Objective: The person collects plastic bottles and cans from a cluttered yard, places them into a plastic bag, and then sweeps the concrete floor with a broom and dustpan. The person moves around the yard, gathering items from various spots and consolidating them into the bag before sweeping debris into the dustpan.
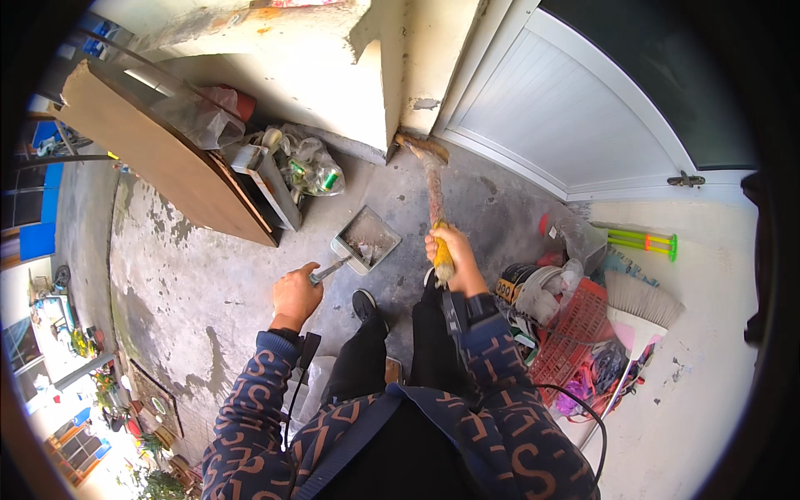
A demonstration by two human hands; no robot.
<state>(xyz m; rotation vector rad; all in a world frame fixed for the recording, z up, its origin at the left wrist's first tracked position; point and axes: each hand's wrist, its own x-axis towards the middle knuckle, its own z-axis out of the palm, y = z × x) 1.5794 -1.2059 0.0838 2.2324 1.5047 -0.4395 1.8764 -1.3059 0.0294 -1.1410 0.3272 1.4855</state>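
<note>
My left hand (299, 295) grips the handle of a dustpan (377, 220), which rests on the concrete floor in front of my feet. Dust and small pale scraps lie in its pan. In my right hand (459, 257) is a short hand broom (432, 181), held by its yellow-wrapped handle end. Its worn bristle head reaches the floor at the foot of the wall corner, beside the door frame. The broom head is well beyond the dustpan, and the two do not touch.
A brown board (169, 156) leans at the left, beside a plastic bag of cans (312, 165). A white panelled door (562, 106) stands ahead right. At my right are a red plastic crate (572, 337), a bucket (528, 284) and an upturned long-handled broom (637, 312).
</note>
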